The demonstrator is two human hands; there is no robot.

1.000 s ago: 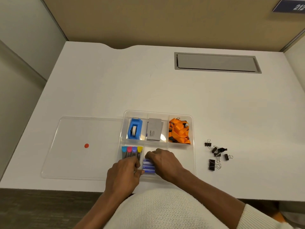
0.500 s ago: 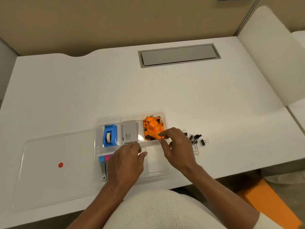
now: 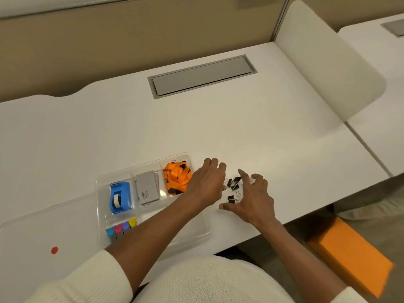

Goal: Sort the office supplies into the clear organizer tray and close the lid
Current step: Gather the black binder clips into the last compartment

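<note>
The black binder clips (image 3: 233,186) are seen loose on the white desk (image 3: 251,132), just beside the right wall of the clear organizer tray (image 3: 197,234), whose open lid (image 3: 43,226) lies flat to its left near the desk's front edge. The left hand (image 3: 206,183) is reached across the tray's right rim with fingers loosely spread, and the right hand (image 3: 254,199) is held spread over the clips, with nothing pinched by either. Bare desk is left beyond the clips, up to the grey cable hatch (image 3: 202,76).
</note>
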